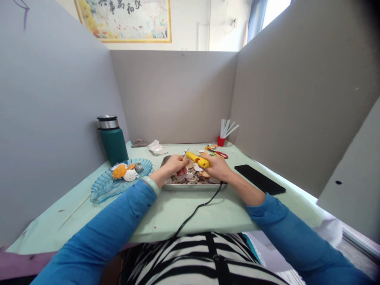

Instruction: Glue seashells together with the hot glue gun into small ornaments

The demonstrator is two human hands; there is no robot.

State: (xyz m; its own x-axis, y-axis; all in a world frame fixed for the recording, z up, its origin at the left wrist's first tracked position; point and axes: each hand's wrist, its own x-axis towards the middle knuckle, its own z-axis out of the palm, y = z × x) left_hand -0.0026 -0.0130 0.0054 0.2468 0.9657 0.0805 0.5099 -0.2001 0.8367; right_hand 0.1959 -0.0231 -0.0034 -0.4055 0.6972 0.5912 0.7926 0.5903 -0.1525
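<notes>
My right hand (219, 168) is closed around a yellow hot glue gun (196, 159), its nozzle pointing up and left, away from me. A black cord (198, 208) trails from it over the table's front edge. My left hand (174, 164) pinches a pale shell (187, 161), partly hidden by the fingers and the gun. Both hands are above a metal tray (192, 188) filled with loose shells (192, 178). Left of the tray, a blue shell-shaped plate (102, 194) bears orange and white shell pieces (120, 171).
A green bottle (113, 144) stands at the left panel. Behind the tray lie crumpled white paper (156, 147) and red-handled scissors (222, 154). White glue sticks (226, 128) stand in a red cup (221, 141). A black phone-like slab (259, 179) lies right. Grey panels (175, 95) enclose the table.
</notes>
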